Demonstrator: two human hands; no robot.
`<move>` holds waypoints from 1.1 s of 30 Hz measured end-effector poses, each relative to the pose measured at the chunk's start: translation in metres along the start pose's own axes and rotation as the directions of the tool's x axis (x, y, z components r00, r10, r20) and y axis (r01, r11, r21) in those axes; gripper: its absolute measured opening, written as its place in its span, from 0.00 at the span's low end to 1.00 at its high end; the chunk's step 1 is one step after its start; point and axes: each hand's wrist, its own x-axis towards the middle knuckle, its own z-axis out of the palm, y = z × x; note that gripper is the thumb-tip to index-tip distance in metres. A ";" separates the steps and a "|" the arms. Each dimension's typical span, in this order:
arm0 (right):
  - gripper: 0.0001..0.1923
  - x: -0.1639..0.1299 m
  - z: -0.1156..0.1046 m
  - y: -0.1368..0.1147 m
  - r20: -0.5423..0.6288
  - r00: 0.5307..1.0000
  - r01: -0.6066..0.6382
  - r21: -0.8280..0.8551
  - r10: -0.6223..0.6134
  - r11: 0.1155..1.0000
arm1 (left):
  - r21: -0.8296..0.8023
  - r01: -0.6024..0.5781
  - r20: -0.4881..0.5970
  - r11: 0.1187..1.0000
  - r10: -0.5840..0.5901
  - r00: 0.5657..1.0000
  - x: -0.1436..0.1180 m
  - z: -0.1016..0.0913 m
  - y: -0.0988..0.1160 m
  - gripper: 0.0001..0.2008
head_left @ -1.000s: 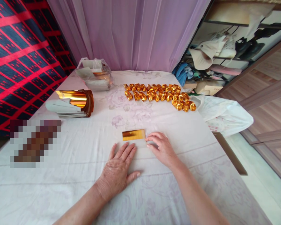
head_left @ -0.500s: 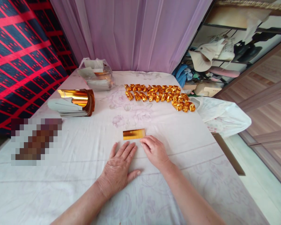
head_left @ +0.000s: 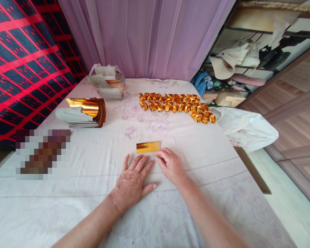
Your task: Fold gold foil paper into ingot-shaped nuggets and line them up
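Note:
A folded strip of gold foil paper (head_left: 147, 147) lies on the tablecloth in front of my hands. My left hand (head_left: 132, 179) rests palm down just below it, fingers spread and thumb out to the side, holding nothing. My right hand (head_left: 171, 165) is closed, with thumb and index finger pinched at the strip's lower right corner. Its other fingers are curled in. Farther back, several folded gold foil ingots (head_left: 173, 103) sit in rows.
At the left stands a curved stack of gold foil sheets (head_left: 86, 112), with a clear plastic bag (head_left: 107, 82) of more papers behind it. A blurred patch (head_left: 43, 153) covers something nearer. A white plastic bag (head_left: 250, 127) and a shoe shelf (head_left: 237, 62) are beyond the table's right edge.
My left hand has shifted slightly right, its fingers still spread. My right hand stays at the corner of the foil strip. The whole view has shifted a little.

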 end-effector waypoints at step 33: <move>0.08 -0.001 0.000 -0.001 -0.021 1.000 0.015 -0.002 -0.015 1.000 | 0.096 0.049 -0.128 0.994 -0.037 0.991 -0.034 -0.010 -0.022 0.28</move>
